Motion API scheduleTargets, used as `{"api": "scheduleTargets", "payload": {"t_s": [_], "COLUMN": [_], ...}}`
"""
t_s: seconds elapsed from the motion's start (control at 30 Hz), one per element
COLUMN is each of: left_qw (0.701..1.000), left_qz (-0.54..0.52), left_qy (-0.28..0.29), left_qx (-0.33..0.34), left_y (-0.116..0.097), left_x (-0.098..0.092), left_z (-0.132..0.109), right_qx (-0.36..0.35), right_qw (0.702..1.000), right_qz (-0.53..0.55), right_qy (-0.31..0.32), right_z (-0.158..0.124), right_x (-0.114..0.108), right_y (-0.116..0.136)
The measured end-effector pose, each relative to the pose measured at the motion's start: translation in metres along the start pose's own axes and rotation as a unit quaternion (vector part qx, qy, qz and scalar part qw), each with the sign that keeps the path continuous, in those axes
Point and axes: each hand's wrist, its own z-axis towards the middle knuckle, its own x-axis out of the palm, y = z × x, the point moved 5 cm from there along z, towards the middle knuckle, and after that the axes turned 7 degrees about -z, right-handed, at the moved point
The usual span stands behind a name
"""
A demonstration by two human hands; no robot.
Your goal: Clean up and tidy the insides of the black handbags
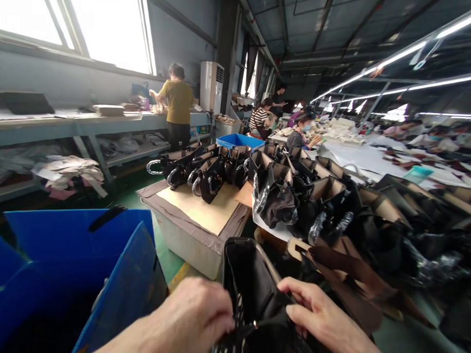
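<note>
Head view: a boxy, open-topped black bag with a dark lining (258, 278) sits between both hands. The bare right hand (312, 313) pinches its rim; the bare left hand (194, 317) curls at the opposite edge, its grip impossible to tell. The step seems to be handling the open mouth; the next move likely needs a steady rim. Crinkled clear plastic (316, 227) wraps nearby handles.

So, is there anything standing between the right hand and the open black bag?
Nothing visible stands between them: the right hand is directly on the black bag, its fingers at the edge.
</note>
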Motion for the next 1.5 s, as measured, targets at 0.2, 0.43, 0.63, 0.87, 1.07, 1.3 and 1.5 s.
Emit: {"api": "scheduleTargets", "payload": {"t_s": [0.2, 0.43, 0.63, 0.87, 1.07, 1.3, 1.5], "left_qw": [0.985, 0.984, 0.98, 0.986, 0.985, 0.966, 0.96], "left_qz": [0.147, 0.171, 0.194, 0.166, 0.165, 0.239, 0.254], "left_qy": [-0.026, 0.018, 0.021, 0.023, 0.034, 0.081, 0.083], "left_qx": [0.09, 0.046, 0.024, 0.022, 0.043, 0.064, 0.083], "left_y": [-0.021, 0.001, 0.01, 0.017, 0.014, 0.014, 0.019], "left_x": [0.005, 0.028, 0.031, 0.036, 0.035, 0.037, 0.035], "left_z": [0.042, 0.053, 0.062, 0.063, 0.068, 0.075, 0.081], "right_qx": [0.025, 0.008, 0.021, 0.025, 0.008, 0.019, 0.041], "right_qw": [0.998, 1.0, 0.998, 0.997, 0.998, 0.997, 0.997], "right_qz": [0.05, -0.027, -0.054, -0.065, -0.057, -0.065, -0.051], "right_qy": [0.019, -0.006, -0.032, -0.045, -0.019, -0.02, -0.041], "right_z": [-0.023, -0.033, -0.031, -0.03, -0.029, -0.028, -0.028], "right_x": [0.022, 0.024, 0.026, 0.027, 0.026, 0.03, 0.031], "right_y": [-0.01, -0.002, -0.008, -0.013, -0.005, -0.013, -0.019]}}
